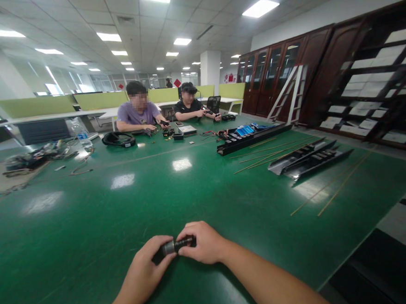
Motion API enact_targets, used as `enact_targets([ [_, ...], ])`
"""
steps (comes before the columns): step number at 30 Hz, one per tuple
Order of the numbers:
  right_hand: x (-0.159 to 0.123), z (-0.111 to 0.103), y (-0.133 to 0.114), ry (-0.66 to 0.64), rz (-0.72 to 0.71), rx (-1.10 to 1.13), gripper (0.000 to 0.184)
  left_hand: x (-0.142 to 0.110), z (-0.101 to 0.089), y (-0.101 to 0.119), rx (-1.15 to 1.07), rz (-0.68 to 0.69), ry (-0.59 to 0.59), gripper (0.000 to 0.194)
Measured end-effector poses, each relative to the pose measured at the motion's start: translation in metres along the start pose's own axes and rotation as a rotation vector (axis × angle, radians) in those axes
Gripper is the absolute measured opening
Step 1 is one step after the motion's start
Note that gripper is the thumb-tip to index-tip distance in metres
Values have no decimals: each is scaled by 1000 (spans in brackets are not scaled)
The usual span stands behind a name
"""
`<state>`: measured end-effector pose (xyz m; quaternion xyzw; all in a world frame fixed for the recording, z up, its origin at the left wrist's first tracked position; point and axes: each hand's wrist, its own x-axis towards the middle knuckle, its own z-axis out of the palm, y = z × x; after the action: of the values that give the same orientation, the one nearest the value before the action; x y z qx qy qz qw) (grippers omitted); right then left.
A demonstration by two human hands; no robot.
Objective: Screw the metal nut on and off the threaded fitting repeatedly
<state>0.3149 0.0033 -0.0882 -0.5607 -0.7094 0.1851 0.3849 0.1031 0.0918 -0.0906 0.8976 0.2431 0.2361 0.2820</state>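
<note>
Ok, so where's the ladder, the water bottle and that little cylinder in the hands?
Ladder point(297, 94), head view: on a pale side rail.
Water bottle point(83, 137), head view: on its label.
Little cylinder point(169, 248), head view: on its grey section.

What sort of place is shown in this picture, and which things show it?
Most likely an open-plan office partly used as a workshop: low yellow-green partitions stand in the background, while a large green table bears long black channel-shaped parts.
</note>
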Motion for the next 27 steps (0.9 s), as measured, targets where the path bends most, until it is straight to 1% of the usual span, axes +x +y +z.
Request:
enact_targets([
  [10,1,-1,0,-14,27,-11,20,0,-1,1,10,22,28,26],
  [27,1,-2,2,3,51,-12,16,0,-1,0,24,4,37,26],
])
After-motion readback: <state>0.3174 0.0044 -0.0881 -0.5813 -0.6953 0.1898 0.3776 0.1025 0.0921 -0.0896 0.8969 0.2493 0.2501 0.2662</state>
